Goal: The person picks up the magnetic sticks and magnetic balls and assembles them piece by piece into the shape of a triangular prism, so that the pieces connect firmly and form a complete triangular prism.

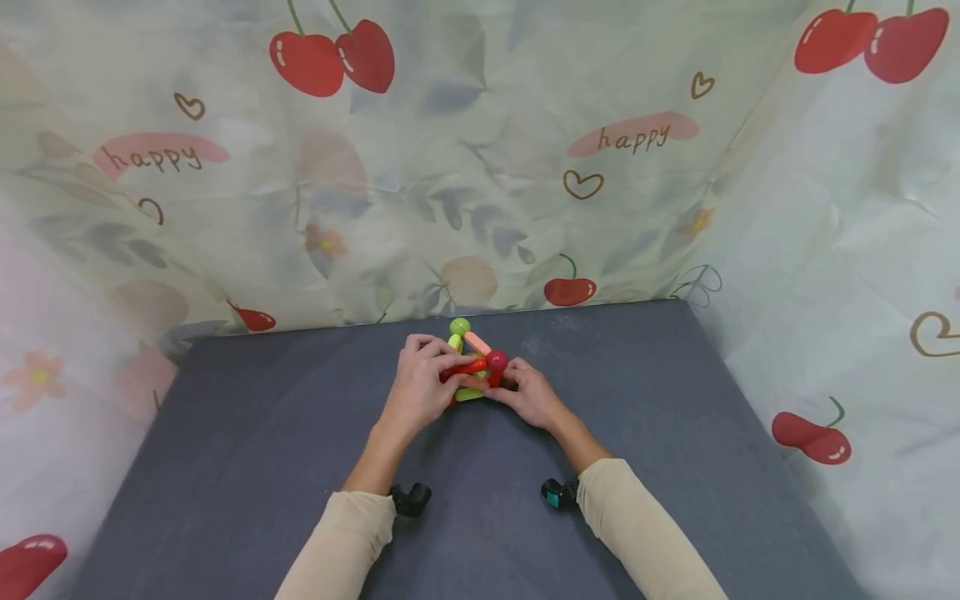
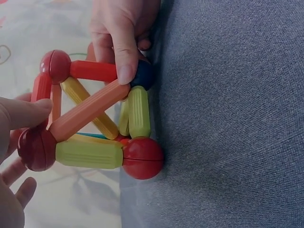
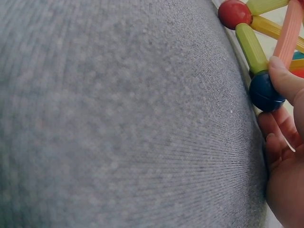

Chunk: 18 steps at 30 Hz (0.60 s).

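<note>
Both hands meet at a toy frame of colored building sticks and balls near the table's far edge. My left hand (image 1: 422, 380) grips its left side, with the thumb against a red stick (image 2: 40, 88) beside a dark red ball (image 2: 36, 149). My right hand (image 1: 534, 395) pinches the right corner, where a salmon stick (image 2: 90, 109) meets a dark blue ball (image 3: 266, 91). Lime sticks (image 2: 89, 155) join further red balls (image 2: 143, 158). On the far side, a green ball (image 1: 461, 327) stands out in the head view. Fingers hide part of the frame.
The dark grey table (image 1: 300, 467) spreads around both forearms. Behind it hangs a cherry-printed cloth (image 1: 480, 167), and another cloth wall (image 1: 862, 292) runs along the right. A black wrist camera (image 1: 411, 500) sits on the left wrist, another (image 1: 558, 494) on the right.
</note>
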Available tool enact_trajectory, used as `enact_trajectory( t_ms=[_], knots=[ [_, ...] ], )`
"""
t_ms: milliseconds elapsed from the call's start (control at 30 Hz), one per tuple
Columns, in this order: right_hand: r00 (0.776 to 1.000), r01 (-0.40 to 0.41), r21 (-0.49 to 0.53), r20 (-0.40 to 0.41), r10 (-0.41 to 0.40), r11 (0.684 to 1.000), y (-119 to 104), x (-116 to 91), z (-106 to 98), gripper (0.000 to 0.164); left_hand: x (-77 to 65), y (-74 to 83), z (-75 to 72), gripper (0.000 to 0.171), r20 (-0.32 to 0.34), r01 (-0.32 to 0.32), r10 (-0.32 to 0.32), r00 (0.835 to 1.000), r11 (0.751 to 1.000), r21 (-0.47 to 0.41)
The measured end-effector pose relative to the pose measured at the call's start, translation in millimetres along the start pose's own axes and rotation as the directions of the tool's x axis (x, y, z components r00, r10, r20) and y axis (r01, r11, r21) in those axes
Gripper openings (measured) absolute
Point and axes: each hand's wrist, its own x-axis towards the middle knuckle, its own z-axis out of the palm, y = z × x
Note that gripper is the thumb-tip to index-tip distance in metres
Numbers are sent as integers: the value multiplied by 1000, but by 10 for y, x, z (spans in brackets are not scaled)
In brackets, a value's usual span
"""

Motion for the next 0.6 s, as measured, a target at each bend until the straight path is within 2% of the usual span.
enact_trajectory(
  t_ms=[133, 200, 300, 367, 400, 467, 533, 600],
  knots=[
    [1000, 2, -2, -4, -2, 1000, -1, 0, 0, 24, -4, 10, 45, 28, -16, -2, 2, 1000, 1000, 18],
    [1000, 6, -12, -7, -6, 1000, -6, -2, -3, 22, -12, 14, 64, 27, -30, 11, -11, 999, 1000, 0],
    [1000, 6, -27, -10, -6, 1000, -9, -5, -6, 21, -36, 14, 83, 33, -35, 64, -66, 997, 996, -61],
    [1000, 4, -34, -13, -5, 999, -10, -12, -5, 21, -67, 8, 84, 44, -17, 139, -142, 990, 983, -121],
    [1000, 3, -35, -12, -3, 999, -12, -15, -3, 21, -89, 5, 81, 52, -1, 189, -191, 982, 970, -155],
    [1000, -1, -40, -10, 0, 999, -12, -20, 0, 22, -134, -7, 81, 70, 50, 312, -308, 950, 926, -211],
    [1000, -11, -44, -11, 10, 999, -14, -28, 2, 21, -180, -24, 95, 83, 123, 423, -405, 906, 869, -257],
    [1000, -19, -51, -15, 18, 999, -16, -33, 8, 20, -222, -42, 123, 92, 199, 502, -462, 864, 813, -294]
  ],
)
